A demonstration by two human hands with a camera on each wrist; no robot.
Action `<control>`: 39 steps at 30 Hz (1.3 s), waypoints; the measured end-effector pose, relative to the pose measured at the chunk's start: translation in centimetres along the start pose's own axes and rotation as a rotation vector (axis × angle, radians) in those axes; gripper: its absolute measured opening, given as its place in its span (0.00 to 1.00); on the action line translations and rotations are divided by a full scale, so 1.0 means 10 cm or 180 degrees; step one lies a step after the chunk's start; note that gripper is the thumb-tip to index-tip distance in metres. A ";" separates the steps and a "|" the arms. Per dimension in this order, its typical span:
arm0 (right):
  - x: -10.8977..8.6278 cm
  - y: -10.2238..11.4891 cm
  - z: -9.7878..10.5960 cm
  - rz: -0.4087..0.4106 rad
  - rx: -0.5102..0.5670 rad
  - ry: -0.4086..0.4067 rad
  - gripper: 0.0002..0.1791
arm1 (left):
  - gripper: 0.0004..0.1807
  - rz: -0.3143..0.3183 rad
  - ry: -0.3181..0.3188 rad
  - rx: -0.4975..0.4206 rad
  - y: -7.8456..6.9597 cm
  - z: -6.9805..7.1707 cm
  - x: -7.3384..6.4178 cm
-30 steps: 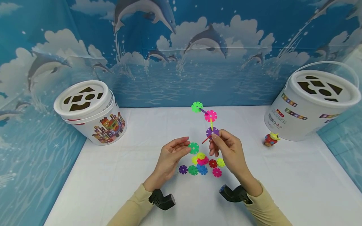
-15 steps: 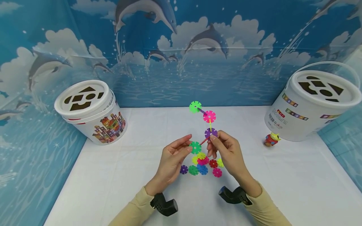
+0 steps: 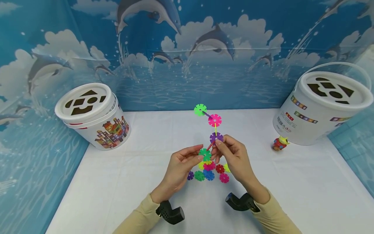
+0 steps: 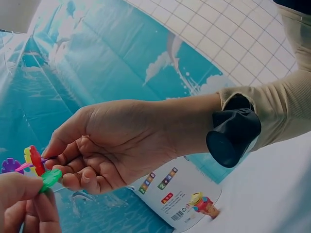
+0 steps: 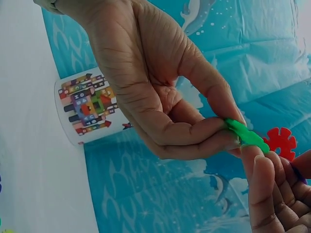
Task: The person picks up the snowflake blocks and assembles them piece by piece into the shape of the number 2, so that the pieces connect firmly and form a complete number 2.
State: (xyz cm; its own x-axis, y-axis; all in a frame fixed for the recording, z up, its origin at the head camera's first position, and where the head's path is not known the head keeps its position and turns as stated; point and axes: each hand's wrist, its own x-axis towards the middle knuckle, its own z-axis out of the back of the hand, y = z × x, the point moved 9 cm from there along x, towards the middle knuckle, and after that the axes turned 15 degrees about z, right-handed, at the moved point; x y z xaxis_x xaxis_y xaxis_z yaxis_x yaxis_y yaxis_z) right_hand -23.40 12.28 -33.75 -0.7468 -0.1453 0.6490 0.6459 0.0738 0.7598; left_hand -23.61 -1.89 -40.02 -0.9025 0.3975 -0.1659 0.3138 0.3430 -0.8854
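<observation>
My left hand (image 3: 179, 167) pinches a green snowflake disc (image 3: 205, 154) between thumb and fingers. The right hand (image 3: 233, 154) pinches a purple snowflake disc (image 3: 214, 136), part of a raised chain. Up from it, the chain runs through an edge-on yellow disc (image 3: 215, 128), a pink disc (image 3: 214, 120), an edge-on dark purple disc (image 3: 206, 114) and a light green disc (image 3: 200, 110). Below the purple disc, a red disc (image 3: 210, 145) points down at the left hand's green disc, right at its edge. In the right wrist view, fingertips partly cover the green disc (image 5: 245, 136).
Loose snowflake discs lie under the hands, among them blue (image 3: 208, 175), red (image 3: 220, 169), pink (image 3: 224, 178) and green (image 3: 199, 176). White lidded buckets stand at left (image 3: 84, 100) and right (image 3: 318, 97). A small toy figure (image 3: 280, 143) stands by the right bucket.
The left hand has moved right, bringing its green disc from apart up to the red disc. The right hand and chain have shifted slightly left.
</observation>
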 end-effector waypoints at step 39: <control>-0.05 -0.08 -0.26 -0.0481 0.2318 0.0629 0.22 | 0.09 -0.0410 0.0298 0.0974 -0.23 -0.22 -0.29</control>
State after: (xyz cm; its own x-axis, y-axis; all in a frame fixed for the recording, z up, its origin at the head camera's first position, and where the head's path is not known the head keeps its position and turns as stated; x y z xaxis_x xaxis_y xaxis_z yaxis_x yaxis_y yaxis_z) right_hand -23.09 9.71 -34.81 -0.7322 -0.3739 0.5692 0.2209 0.6603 0.7178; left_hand -21.08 -1.99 -36.61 -0.8935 0.4487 -0.0163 0.0833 0.1298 -0.9880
